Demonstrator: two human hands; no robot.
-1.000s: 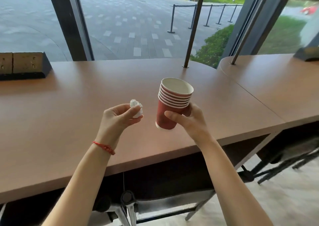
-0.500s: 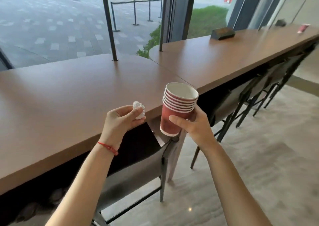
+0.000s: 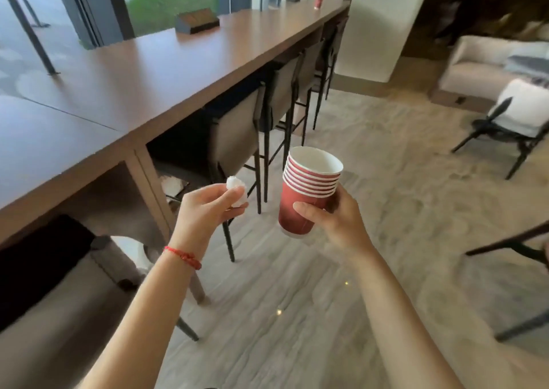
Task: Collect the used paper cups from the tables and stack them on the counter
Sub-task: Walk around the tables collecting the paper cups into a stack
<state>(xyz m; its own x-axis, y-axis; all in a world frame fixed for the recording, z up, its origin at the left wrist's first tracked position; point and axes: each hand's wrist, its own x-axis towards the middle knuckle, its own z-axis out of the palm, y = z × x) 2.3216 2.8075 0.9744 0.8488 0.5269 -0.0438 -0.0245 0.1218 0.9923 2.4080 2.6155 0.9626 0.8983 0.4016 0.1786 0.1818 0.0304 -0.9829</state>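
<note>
My right hand (image 3: pixel 338 219) grips a stack of several red paper cups (image 3: pixel 307 186) with white rims, held upright above the floor. My left hand (image 3: pixel 205 210) pinches a crumpled white paper ball (image 3: pixel 236 191) between thumb and fingers, level with the stack and to its left. One more red paper cup (image 3: pixel 318 2) stands alone at the far end of the long brown window counter (image 3: pixel 154 71), well beyond both hands.
Several grey bar stools (image 3: pixel 237 133) are tucked along the counter's near edge. A dark socket box (image 3: pixel 196 20) sits on the counter. At right are a beige sofa (image 3: pixel 487 68), a chair with a white cushion (image 3: pixel 517 115) and a dark chair frame (image 3: pixel 523 240). Pale wood floor lies ahead.
My view has swung right, from facing the window counter to looking along it into the room. Both hands keep their holds and now hang over the floor instead of the counter.
</note>
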